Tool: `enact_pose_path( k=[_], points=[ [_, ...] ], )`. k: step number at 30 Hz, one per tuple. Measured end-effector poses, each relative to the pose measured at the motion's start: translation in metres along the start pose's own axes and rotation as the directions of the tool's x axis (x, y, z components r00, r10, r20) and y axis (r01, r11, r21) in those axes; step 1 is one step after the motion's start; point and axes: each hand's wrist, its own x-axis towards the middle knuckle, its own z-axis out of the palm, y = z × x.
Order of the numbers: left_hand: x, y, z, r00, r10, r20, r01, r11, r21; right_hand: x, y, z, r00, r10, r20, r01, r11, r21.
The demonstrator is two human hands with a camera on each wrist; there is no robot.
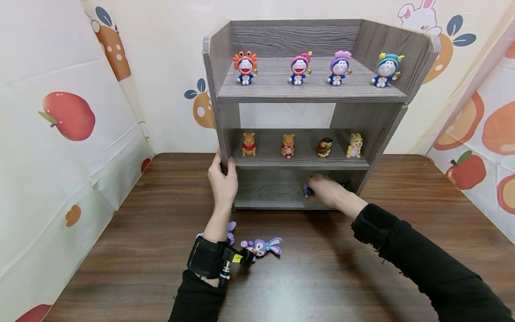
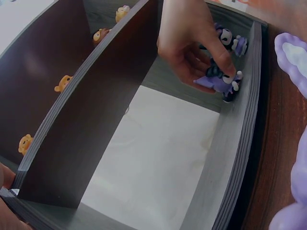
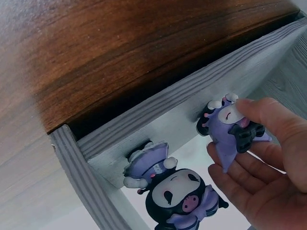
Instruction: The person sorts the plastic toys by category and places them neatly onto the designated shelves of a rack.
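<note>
My left hand [image 1: 223, 181] grips the left side panel of a grey wooden shelf [image 1: 301, 99], thumb at the front edge. Inside the bottom compartment, my right hand [image 1: 327, 190] pinches a purple-and-black figurine [image 3: 230, 122] between thumb and fingers. Its feet are close to the shelf floor; whether they touch it I cannot tell. A second such figurine, with a black hood and white face [image 3: 175, 191], stands beside it, nearer the right side wall. On the table, a purple rabbit-eared figurine [image 1: 260, 247] lies near my left wrist, with another purple figurine [image 1: 231, 232] partly hidden behind that wrist.
Several figurines with colourful hats, one in a crab hat [image 1: 245, 67], line the top shelf. Along the middle shelf stand two yellow bears [image 1: 249, 145], an owl [image 1: 324, 147] and a pale yellow figurine [image 1: 354, 146]. The brown wooden table [image 1: 322, 268] extends in front.
</note>
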Motion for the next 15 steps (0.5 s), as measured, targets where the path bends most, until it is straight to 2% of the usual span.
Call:
enact_pose_path(
  k=[10,15],
  points=[
    [0.001,-0.001,0.000,1.000,-0.006,-0.002,0.006,1.000,0.008,0.002,-0.003,0.005,0.999,0.005,-0.035,-0.006,1.000,-0.007],
    [0.003,-0.019,0.000,1.000,-0.001,-0.002,0.001,1.000,-0.001,-0.001,-0.005,0.001,0.999,0.014,-0.045,-0.014,1.000,-0.011]
  ],
)
